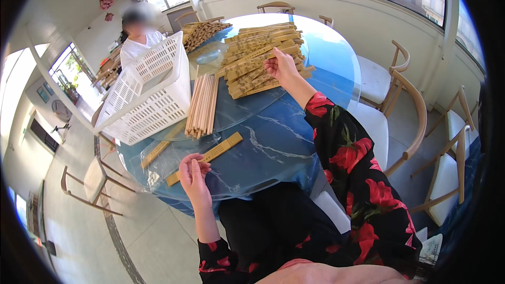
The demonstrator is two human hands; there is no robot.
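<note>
My left hand [195, 180] is at the near edge of the table with its fingers curled. It hovers over or touches a flat yellow-brown paper sleeve [223, 150] with dark print; which, I cannot tell. Farther off, my right hand [283, 68] reaches to a large pile of similar paper sleeves [246, 71], its fingertips drawn together at the pile. Whatever they pinch is too small to make out. Between the hands, to the left, lies a bundle of bare wooden chopsticks [202, 105]. A second sleeve [164, 147] rests beside clear plastic film [150, 165].
A white slotted plastic basket [158, 105] stands on the left of the round glass turntable, over a blue marbled tabletop [273, 144]. Behind it is a heap of sticks [202, 34]. A person in white [139, 42] sits across. Wooden chairs [405, 110] stand around.
</note>
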